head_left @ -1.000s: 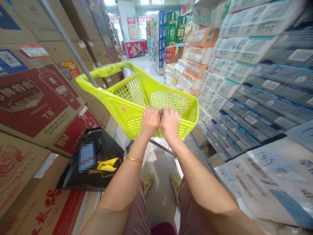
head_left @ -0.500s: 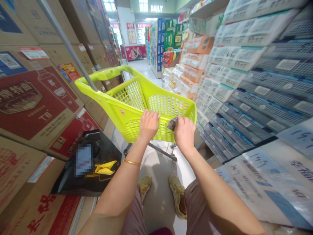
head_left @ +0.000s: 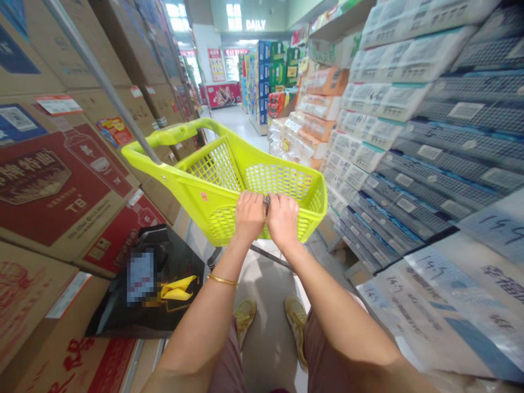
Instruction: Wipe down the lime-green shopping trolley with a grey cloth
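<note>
Fingers (head_left: 249, 197) over cart edge (head_left: 310, 213), aisle (head_left: 240, 118) beyond

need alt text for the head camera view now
A person's left hand and right hand curl side by side over the near rim of a yellow-green shopping cart, a small dark wad showing between them. Cartons and a black bag are on the left, stacked wrapped packs on the right.

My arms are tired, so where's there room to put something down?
There's bare floor between the shoes, and room in the cart beyond the hands, as far as shows. It's crowded on the left, with boxes and a bag, and on the right, with stacked packs.
</note>
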Available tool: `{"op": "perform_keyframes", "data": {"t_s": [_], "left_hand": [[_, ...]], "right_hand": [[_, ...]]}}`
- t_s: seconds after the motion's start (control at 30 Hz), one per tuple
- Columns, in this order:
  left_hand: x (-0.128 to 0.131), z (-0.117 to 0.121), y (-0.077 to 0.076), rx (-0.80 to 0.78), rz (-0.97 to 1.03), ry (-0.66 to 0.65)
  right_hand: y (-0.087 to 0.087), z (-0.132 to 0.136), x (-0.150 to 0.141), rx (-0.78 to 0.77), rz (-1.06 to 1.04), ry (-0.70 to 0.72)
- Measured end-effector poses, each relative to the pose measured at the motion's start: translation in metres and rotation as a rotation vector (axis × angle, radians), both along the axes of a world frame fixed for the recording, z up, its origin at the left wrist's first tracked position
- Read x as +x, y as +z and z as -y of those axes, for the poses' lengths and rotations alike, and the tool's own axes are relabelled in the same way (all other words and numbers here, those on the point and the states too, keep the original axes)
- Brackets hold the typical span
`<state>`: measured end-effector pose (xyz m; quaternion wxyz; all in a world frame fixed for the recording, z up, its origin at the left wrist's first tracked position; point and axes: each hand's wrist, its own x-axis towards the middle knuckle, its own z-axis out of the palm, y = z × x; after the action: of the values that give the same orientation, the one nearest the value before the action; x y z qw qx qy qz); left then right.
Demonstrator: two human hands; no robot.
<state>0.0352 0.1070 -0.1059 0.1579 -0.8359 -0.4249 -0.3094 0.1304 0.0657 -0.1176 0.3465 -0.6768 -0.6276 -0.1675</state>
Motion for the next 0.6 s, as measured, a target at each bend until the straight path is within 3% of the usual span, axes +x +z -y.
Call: {"op": "perform_keyframes", "data": {"t_s": [0.13,0.37,0.47,0.6], "left_hand": [[-0.001,0.0,0.0,0.017,-0.004,-0.01],[0.004,0.002,-0.002,0.044,0.02,-0.003],[0.008,0.005,-0.002,0.035,0.033,0.009],[0.009,0.007,-0.002,0.011,0.055,0.001]], "right_hand": [[-0.001,0.01,0.014,-0.018,0.075,0.003],[-0.002,0.03,0.046,-0.014,0.022,-0.164],[-0.002,0.026,0.04,0.002,-0.031,-0.189],[-0.002,0.012,0.017,0.015,-0.055,-0.077]]}}
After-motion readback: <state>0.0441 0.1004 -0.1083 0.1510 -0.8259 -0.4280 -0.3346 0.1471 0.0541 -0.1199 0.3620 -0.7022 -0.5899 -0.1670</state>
